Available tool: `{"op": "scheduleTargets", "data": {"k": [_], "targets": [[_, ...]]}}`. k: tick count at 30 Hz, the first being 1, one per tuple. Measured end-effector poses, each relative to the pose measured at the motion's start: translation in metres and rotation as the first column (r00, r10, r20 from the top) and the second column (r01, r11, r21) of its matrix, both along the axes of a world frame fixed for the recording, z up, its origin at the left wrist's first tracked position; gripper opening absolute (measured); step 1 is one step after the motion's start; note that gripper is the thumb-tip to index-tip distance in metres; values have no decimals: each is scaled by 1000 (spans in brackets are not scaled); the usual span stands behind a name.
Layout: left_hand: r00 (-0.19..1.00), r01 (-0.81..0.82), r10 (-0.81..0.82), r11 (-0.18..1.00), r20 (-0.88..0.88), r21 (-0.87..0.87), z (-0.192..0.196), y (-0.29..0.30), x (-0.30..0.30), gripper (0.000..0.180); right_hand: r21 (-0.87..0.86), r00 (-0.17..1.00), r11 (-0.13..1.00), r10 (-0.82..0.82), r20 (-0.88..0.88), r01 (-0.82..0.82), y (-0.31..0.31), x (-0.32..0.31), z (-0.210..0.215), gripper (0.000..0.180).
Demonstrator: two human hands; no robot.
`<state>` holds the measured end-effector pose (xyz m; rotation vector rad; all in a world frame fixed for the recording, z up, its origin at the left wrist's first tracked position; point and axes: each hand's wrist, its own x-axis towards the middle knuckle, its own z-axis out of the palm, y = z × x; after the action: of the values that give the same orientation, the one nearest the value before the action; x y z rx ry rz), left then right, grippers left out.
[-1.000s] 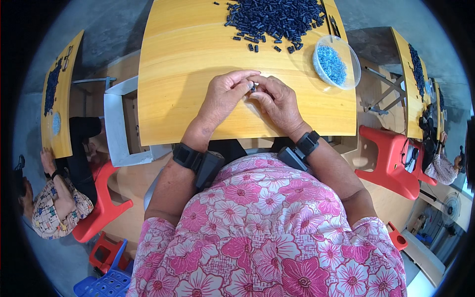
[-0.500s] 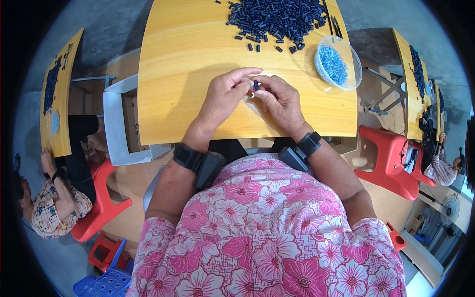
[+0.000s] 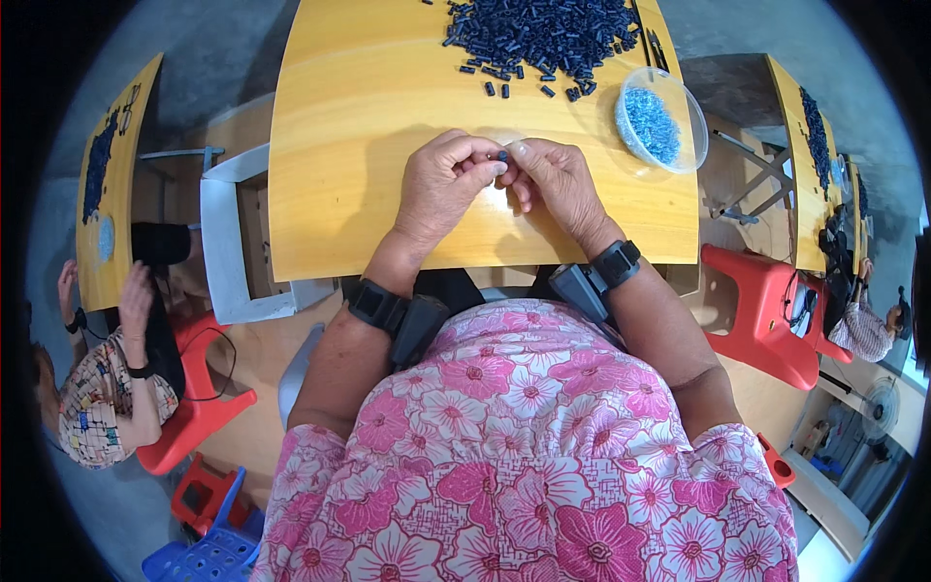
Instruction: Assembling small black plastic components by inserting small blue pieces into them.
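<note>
Over the near part of the wooden table [image 3: 339,184], my two hands meet at the fingertips. My left hand [image 3: 444,189] is closed, pinching a small dark blue cylindrical piece [image 3: 502,155] between thumb and forefinger. Right beside that piece, my right hand [image 3: 564,186] has its thumb and forefinger pressed together; anything between them is too small to make out. Beyond the hands lies a big heap of the same dark blue pieces [image 3: 543,39], with a few loose ones at its near edge. A clear round plastic bowl [image 3: 691,136] of small light blue translucent parts [image 3: 650,126] stands to the right.
Thin dark tools [image 3: 658,48] lie at the table's far right. A white box [image 3: 221,242] stands left of the table, and a red stool [image 3: 766,310] to the right. People sit at other tables, one with raised hands [image 3: 136,306] on the left.
Both hands have turned: my right thumb has swung up beside the piece, and its other fingers now curl below. The person on the left has lifted their hands.
</note>
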<state>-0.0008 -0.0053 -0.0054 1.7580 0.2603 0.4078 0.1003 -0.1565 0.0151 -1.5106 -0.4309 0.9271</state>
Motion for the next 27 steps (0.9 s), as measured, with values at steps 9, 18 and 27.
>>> {"op": "scheduleTargets", "data": {"k": [9, 18, 27], "targets": [[981, 92, -141, 941, -132, -325, 6, 16, -1, 13, 179, 991, 980, -63, -116, 83, 1, 3, -4, 24], [956, 165, -241, 912, -166, -374, 8, 20, 4, 13, 162, 998, 986, 37, -46, -29, 0, 4, -6, 28], [935, 225, -307, 901, -179, -370, 7, 24, 4, 16, 68, 995, 993, 95, -3, -95, 0, 8, 8, 28]]}}
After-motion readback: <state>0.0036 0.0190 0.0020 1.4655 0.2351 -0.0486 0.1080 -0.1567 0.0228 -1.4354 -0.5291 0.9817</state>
